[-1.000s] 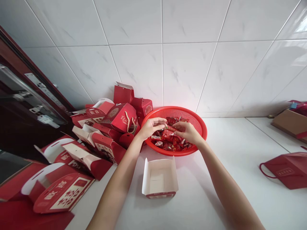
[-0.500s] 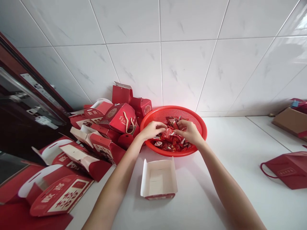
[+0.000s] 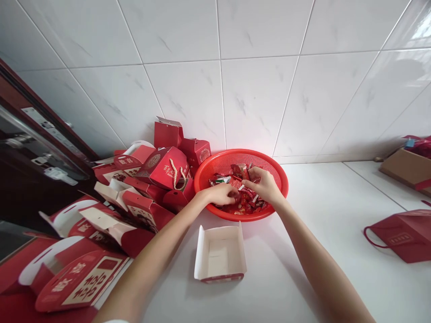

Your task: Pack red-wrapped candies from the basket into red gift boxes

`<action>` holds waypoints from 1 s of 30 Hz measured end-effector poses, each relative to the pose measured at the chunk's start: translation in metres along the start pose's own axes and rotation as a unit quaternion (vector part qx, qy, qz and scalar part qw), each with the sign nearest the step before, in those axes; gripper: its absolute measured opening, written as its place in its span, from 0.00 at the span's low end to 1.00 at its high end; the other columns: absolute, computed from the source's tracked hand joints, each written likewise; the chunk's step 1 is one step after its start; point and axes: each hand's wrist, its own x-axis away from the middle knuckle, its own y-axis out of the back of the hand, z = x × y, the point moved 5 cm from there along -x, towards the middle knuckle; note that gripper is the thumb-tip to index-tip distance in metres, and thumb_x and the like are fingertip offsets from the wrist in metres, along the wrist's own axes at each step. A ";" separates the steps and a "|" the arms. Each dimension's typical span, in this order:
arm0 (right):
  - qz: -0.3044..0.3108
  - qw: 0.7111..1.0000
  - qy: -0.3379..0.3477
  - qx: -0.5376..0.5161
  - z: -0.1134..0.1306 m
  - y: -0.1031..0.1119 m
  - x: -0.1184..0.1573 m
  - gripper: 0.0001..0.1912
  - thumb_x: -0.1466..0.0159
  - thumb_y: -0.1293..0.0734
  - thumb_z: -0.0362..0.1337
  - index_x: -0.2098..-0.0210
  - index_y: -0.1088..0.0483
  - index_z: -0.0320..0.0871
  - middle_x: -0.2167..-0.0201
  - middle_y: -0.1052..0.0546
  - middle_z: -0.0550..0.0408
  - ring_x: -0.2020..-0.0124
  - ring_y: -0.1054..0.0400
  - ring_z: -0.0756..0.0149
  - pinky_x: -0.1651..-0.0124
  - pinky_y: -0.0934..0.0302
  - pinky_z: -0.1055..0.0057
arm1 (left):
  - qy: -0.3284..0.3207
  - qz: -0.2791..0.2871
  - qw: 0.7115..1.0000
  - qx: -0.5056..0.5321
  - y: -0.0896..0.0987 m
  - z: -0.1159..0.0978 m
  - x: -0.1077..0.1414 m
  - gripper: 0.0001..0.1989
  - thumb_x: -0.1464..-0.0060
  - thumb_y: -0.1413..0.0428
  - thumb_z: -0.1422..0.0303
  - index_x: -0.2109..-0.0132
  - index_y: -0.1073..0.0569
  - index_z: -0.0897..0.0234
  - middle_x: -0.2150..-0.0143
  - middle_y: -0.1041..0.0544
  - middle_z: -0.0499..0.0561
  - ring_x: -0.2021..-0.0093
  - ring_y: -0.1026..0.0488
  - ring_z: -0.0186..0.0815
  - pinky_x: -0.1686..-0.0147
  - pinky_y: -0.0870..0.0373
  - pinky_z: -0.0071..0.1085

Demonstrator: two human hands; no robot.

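Both my hands are inside a red plastic basket [image 3: 274,168] of wrapped candies [image 3: 249,204], mostly red and shiny. My left hand [image 3: 222,194] reaches down at the left front, its fingers curled among the sweets; what they grip is hidden. On the right, my right hand [image 3: 264,184] has thumb and fingers closed around a red-wrapped candy, only partly visible. A small open cardboard box [image 3: 220,258], white inside and red outside, rests on the white counter between my forearms, with nothing in it.
Many red gift boxes [image 3: 164,166] are heaped left of the basket, some with open flaps, one with a rope handle. A red bag-like box [image 3: 400,235] lies at the right. Behind it stands a brown carton [image 3: 406,168]. A tiled wall [image 3: 256,103] backs the counter.
My left hand has moved down and slightly right, its fingers curling deeper into the candies. My right hand has stayed nearly in place. The view has shifted slightly.
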 end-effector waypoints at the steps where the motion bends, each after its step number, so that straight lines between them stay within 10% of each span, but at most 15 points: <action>1: -0.006 1.000 -0.002 -0.007 -0.001 0.001 0.000 0.08 0.43 0.30 0.42 0.69 0.31 0.46 0.69 0.21 0.55 0.66 0.26 0.60 0.59 0.32 0.62 | -0.005 -0.034 0.999 0.012 0.004 -0.002 0.000 0.14 0.51 0.39 0.70 0.56 0.16 0.58 0.61 0.15 0.50 0.60 0.19 0.44 0.55 0.27 0.33; 8: -0.029 0.999 -0.025 -0.022 -0.004 0.004 -0.001 0.07 0.43 0.31 0.41 0.68 0.32 0.46 0.66 0.19 0.54 0.64 0.24 0.57 0.58 0.31 0.61 | -0.034 -0.165 0.961 0.218 0.023 -0.004 0.003 0.22 0.42 0.40 0.64 0.42 0.23 0.67 0.39 0.21 0.60 0.37 0.27 0.50 0.37 0.33 0.44; 15: 0.044 0.995 -0.066 -0.066 -0.008 -0.002 0.003 0.09 0.42 0.27 0.41 0.66 0.31 0.46 0.66 0.18 0.52 0.60 0.21 0.53 0.56 0.26 0.57 | -0.050 -0.216 0.923 0.314 0.031 -0.004 0.010 0.28 0.48 0.32 0.55 0.44 0.22 0.65 0.44 0.19 0.59 0.45 0.22 0.48 0.44 0.27 0.43; 30: 0.067 0.989 -0.063 -0.115 -0.002 -0.003 0.005 0.12 0.41 0.24 0.43 0.62 0.23 0.44 0.61 0.16 0.50 0.56 0.20 0.49 0.51 0.24 0.52 | -0.037 -0.223 0.934 0.278 0.033 -0.006 0.014 0.27 0.55 0.28 0.59 0.49 0.20 0.66 0.58 0.17 0.54 0.55 0.21 0.42 0.48 0.25 0.41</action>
